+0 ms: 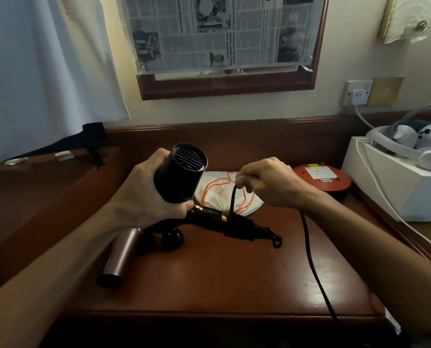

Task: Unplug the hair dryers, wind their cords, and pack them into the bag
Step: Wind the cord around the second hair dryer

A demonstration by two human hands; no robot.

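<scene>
The cord (pixel 312 262) trails off the tabletop (pixel 234 285) edge; right hand (pixel 267 184) pinches it above the black dryer (pixel 180 173), whose barrel the left hand (pixel 144 194) grips. Winding is underway; next, another loop round the handle. The bag (pixel 224 194) lies behind.

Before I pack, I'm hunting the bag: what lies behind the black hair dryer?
Behind the black hair dryer lies a white bag with orange drawstrings on the desk. Its left part is hidden by the dryer, and its contents cannot be seen.
</scene>
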